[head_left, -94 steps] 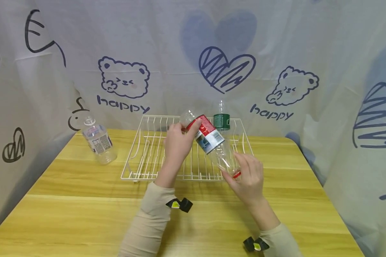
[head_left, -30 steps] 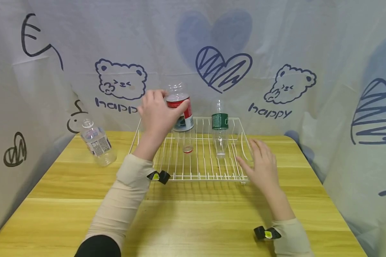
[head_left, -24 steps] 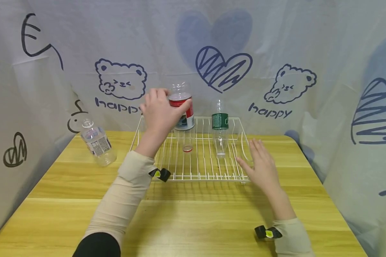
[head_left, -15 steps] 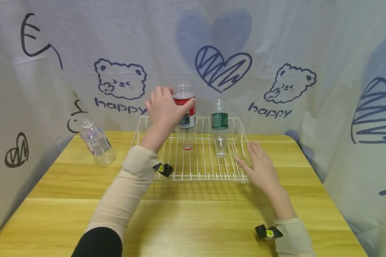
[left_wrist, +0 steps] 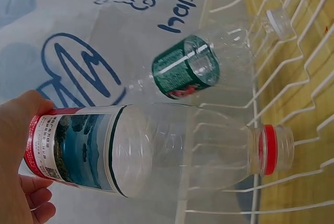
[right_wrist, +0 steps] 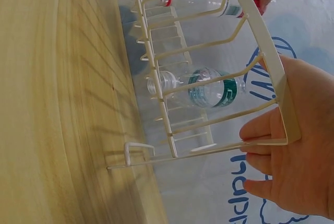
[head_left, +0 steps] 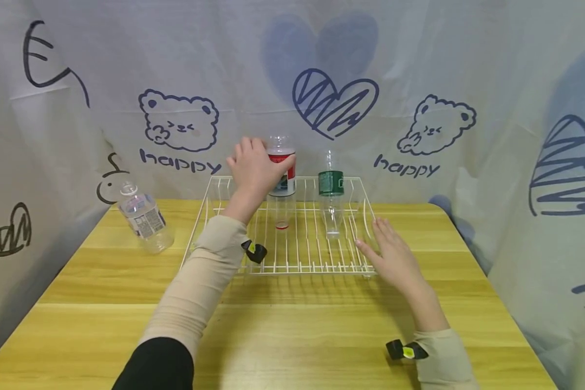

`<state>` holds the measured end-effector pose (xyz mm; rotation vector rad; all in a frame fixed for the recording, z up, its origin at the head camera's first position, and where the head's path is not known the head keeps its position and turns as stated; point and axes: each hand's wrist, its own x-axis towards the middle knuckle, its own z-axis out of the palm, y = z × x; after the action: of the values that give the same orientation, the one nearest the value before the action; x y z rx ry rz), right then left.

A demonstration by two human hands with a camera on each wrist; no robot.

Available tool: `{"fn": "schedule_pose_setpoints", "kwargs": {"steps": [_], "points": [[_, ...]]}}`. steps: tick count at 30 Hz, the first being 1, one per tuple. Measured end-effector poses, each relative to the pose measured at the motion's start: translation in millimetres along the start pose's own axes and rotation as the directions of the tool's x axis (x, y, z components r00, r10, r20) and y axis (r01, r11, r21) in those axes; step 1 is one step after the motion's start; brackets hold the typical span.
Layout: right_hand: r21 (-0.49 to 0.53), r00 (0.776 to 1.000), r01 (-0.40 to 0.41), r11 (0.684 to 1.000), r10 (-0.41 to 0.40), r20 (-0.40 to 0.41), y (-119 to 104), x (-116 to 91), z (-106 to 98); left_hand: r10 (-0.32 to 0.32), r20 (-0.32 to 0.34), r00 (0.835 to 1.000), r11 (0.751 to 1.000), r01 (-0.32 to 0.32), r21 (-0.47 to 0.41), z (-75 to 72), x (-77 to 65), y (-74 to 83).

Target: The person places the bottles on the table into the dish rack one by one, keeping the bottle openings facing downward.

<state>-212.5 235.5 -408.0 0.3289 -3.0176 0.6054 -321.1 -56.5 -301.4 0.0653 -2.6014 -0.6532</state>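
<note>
Against the white wire rack, my left hand grips the upturned red-capped-neck bottle, probably light, squeezable, slick, best held round its label; my right hand is loosely extended, holding nothing.

Glossy clear plastic bottles, smooth metal-wire rack.
Tabletop smooth wood, faint sheen; backdrop matt, cloth-like.

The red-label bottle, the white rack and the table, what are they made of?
Red-label bottle: probably clear, shiny plastic; it glints and you can see through it.
White rack: perhaps metal wire, coated smooth white; its thin bars bend neatly.
Table: smooth wood or imitation; streaky grain shows, but I can't tell which.
</note>
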Motion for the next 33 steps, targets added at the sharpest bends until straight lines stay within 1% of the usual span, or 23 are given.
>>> {"fn": "schedule_pose_setpoints", "kwargs": {"steps": [7,15,25,33], "points": [[0.01,1.0,0.0,1.0,0.0,0.007,3,2,2,-0.023,0.031,0.999,1.0,0.023,0.0,12.9,2.6,-5.4],[0.011,1.0,0.002,1.0,-0.002,0.01,4,2,3,-0.04,0.072,0.997,0.998,0.036,0.047,23.1,4.3,-6.9],[-0.007,1.0,0.007,1.0,-0.007,0.017,2,2,2,-0.06,0.086,0.995,0.997,0.055,0.059,35.1,7.6,-8.5],[-0.025,1.0,0.012,1.0,-0.012,0.009,1,1,2,-0.08,0.083,0.993,0.996,0.077,0.041,44.3,10.4,-10.9]]}}
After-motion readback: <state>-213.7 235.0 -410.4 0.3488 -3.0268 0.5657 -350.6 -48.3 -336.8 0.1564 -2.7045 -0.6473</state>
